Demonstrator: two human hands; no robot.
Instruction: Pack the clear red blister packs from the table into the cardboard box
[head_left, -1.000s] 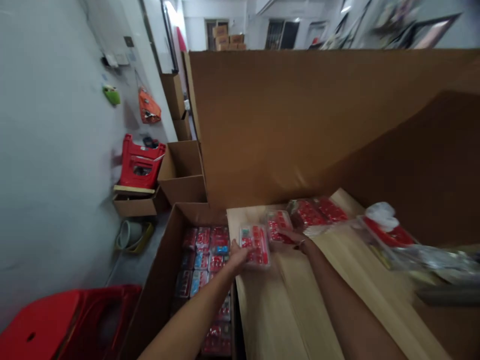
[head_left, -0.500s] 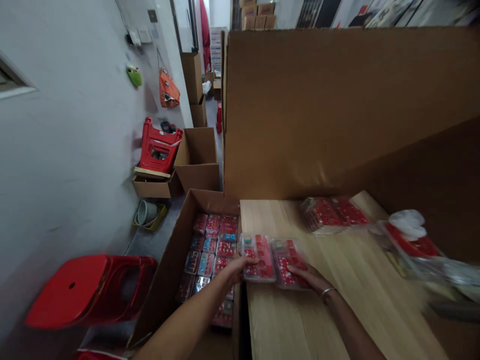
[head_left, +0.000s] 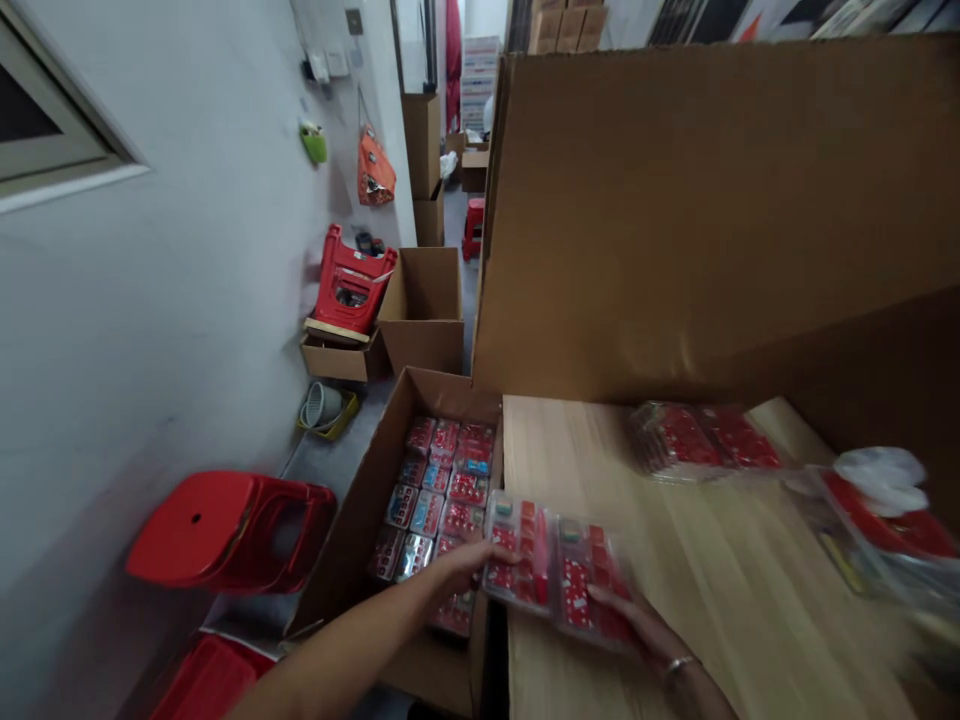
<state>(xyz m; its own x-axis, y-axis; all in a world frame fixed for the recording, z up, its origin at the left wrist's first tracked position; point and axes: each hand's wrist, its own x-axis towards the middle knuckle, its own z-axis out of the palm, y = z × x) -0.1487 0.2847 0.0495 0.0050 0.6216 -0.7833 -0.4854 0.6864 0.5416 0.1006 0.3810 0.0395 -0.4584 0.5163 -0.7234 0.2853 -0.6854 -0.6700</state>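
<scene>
Two bare hands, the left hand (head_left: 466, 570) and the right hand (head_left: 634, 625), press inward on two touching clear packs (head_left: 519, 558) of red goods on a wooden table (head_left: 712, 600), with a full cardboard carton (head_left: 337, 540) just left.

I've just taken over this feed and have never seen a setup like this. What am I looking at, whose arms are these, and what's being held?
There's no machine here. These are a person's own bare hands, filmed by a camera worn on their head, looking forward and down. The left hand holds the edge of one clear plastic pack of red items, and the right hand holds a second pack. Both are at the edge of a wooden tabletop, with more packs lying further along it. To the left, an open cardboard box holds rows of similar packs.
</scene>
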